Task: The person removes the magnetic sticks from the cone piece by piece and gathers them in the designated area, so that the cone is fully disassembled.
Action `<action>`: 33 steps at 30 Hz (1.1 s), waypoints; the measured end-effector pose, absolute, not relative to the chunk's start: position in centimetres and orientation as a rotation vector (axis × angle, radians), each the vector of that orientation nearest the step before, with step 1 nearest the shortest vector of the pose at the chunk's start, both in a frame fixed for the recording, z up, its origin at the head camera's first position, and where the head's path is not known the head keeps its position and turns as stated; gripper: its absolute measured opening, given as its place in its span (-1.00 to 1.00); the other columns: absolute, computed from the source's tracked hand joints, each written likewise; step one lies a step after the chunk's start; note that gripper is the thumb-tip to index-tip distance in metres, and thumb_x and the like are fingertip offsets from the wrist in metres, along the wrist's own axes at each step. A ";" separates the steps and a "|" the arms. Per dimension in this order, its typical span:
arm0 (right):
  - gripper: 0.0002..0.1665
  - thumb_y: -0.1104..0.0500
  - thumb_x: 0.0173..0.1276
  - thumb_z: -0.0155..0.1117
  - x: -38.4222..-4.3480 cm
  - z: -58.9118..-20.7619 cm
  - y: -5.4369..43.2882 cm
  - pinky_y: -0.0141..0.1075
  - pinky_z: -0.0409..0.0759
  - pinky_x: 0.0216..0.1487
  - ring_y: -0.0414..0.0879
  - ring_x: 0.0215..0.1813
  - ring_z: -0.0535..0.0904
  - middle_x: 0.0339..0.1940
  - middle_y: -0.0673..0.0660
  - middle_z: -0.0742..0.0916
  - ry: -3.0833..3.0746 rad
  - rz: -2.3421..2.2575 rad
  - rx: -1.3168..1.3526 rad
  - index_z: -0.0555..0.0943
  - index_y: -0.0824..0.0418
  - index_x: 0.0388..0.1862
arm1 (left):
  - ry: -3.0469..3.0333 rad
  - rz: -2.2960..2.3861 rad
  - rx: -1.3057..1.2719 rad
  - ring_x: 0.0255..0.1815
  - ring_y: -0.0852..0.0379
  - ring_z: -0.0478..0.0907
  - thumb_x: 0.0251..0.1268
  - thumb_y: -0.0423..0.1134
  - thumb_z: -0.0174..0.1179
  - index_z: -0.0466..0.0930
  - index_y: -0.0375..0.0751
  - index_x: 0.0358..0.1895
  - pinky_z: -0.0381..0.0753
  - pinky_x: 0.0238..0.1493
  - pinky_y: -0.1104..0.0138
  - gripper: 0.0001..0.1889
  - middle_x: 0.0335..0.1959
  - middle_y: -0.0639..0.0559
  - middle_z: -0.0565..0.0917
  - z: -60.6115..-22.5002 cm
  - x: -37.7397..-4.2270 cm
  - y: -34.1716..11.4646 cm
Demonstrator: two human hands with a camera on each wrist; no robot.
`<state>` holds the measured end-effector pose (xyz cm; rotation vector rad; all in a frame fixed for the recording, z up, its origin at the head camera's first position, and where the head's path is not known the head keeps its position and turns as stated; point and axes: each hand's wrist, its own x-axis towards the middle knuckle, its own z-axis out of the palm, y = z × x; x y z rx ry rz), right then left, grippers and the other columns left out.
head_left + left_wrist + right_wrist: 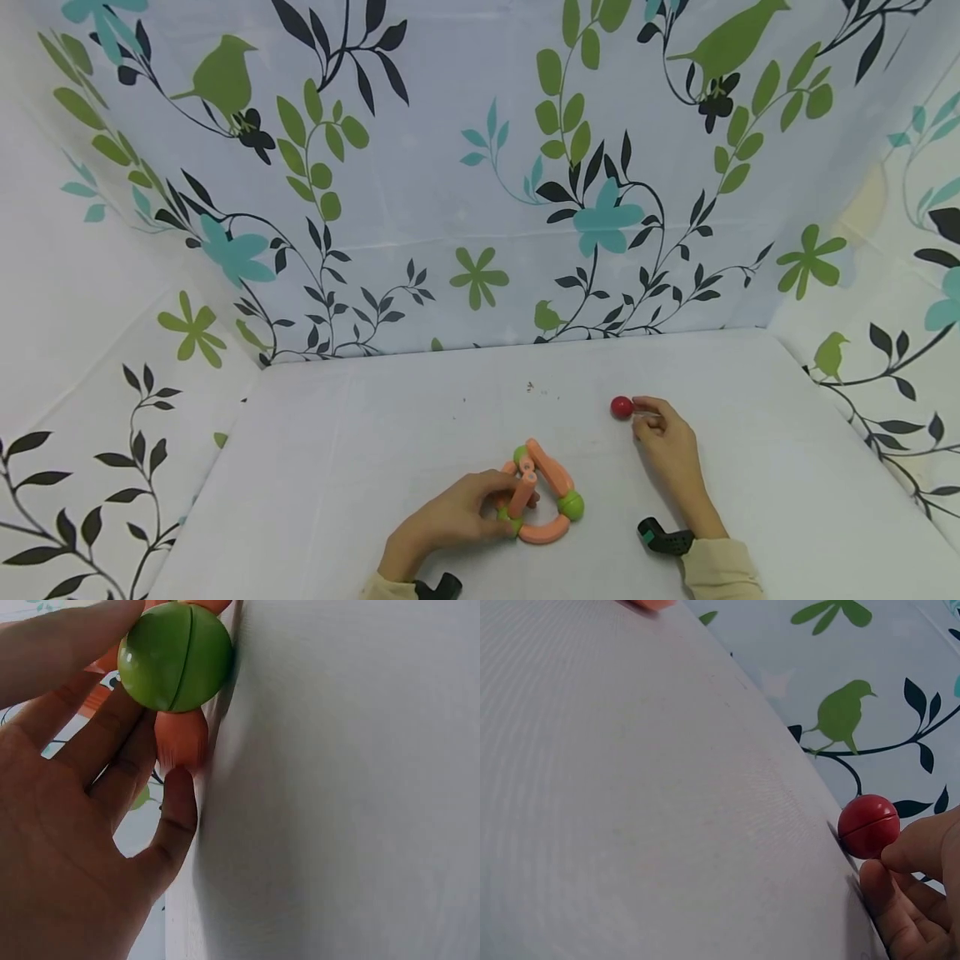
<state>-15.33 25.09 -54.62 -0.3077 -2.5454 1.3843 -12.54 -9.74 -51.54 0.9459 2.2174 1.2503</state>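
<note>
My left hand [465, 510] holds a construction toy of orange straight and curved rods joined by green balls [572, 506], low over or on the white table. Its fingers reach behind the near-left part. In the left wrist view, a green ball [176, 656] and an orange rod end [181, 741] sit by the thumb and fingers. Farther right, my right hand [670, 446] is at a red ball [622, 407] on the table. In the right wrist view, a fingertip touches the side of the red ball [868, 826], which lies beyond the fingertips, not between them.
The white table [360, 467] meets a printed cloth [420, 183] with leaves and birds at its back and sides. Small dark marks [529, 387] show on the table's far part. Dark devices [663, 537] are strapped to both wrists.
</note>
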 end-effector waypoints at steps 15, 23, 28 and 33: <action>-0.58 0.28 0.50 0.19 -15.2 -54.5 25.1 -0.59 0.52 -0.16 -0.38 -0.24 0.63 0.06 0.29 0.80 -2.509 1.434 -0.294 0.60 0.19 0.30 | 2.295 1.261 0.922 -0.11 0.42 0.56 0.22 -0.03 0.51 0.70 0.20 0.11 0.54 0.05 0.45 -0.62 -0.02 0.33 0.73 -52.4 -12.7 -9.7; -0.63 0.36 0.53 0.10 -14.3 -54.8 24.9 -0.55 0.57 -0.25 -0.32 -0.33 0.62 -0.01 0.28 0.79 -2.403 1.497 -0.330 0.61 0.22 0.25 | 2.329 1.306 0.857 -0.12 0.41 0.57 0.26 -0.06 0.48 0.72 0.14 0.08 0.53 0.04 0.45 -0.67 -0.04 0.27 0.74 -52.8 -12.6 -10.4; -0.72 0.29 0.59 0.13 -14.3 -54.6 24.7 -0.55 0.57 -0.26 -0.23 -0.33 0.62 -0.11 0.22 0.77 -2.260 1.496 -0.273 0.67 0.17 0.17 | 2.378 1.317 0.848 -0.11 0.38 0.57 0.26 -0.11 0.47 0.71 0.15 0.07 0.55 0.04 0.43 -0.68 -0.04 0.23 0.75 -52.5 -12.6 -10.7; -0.76 0.29 0.59 0.16 -14.3 -54.1 24.6 -0.55 0.60 -0.22 -0.14 -0.28 0.64 -0.06 0.17 0.76 -2.107 1.577 -0.163 0.70 0.23 0.11 | 2.418 1.333 0.832 -0.09 0.36 0.57 0.28 -0.10 0.46 0.70 0.14 0.07 0.56 0.05 0.40 -0.69 -0.02 0.21 0.74 -52.3 -13.0 -11.0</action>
